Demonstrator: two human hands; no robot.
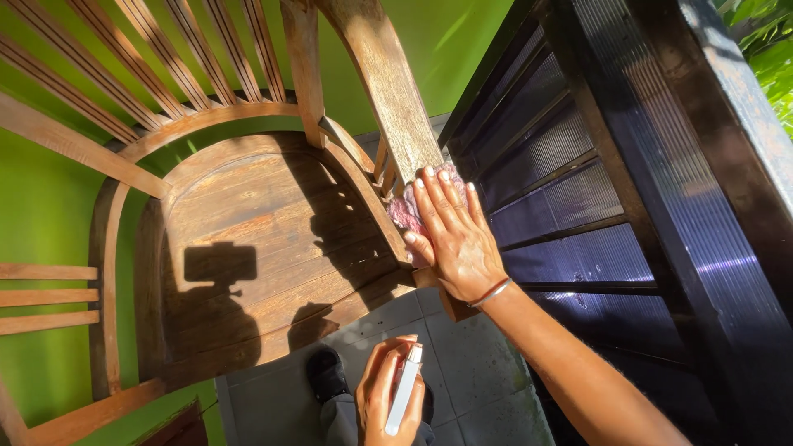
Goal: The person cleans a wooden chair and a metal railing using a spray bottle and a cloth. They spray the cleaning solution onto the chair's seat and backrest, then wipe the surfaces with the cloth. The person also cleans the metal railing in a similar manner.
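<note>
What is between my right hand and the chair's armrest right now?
Only the pink cloth: the right hand lies flat on it, pressing it against the wooden armrest. Nothing else visible separates them.

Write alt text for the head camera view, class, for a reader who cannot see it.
A person's right hand presses a pinkish cloth against the armrest of a worn wooden chair. The left hand holds a slim white bottle lower down, above a grey tiled floor, with a green wall behind the chair.
</note>
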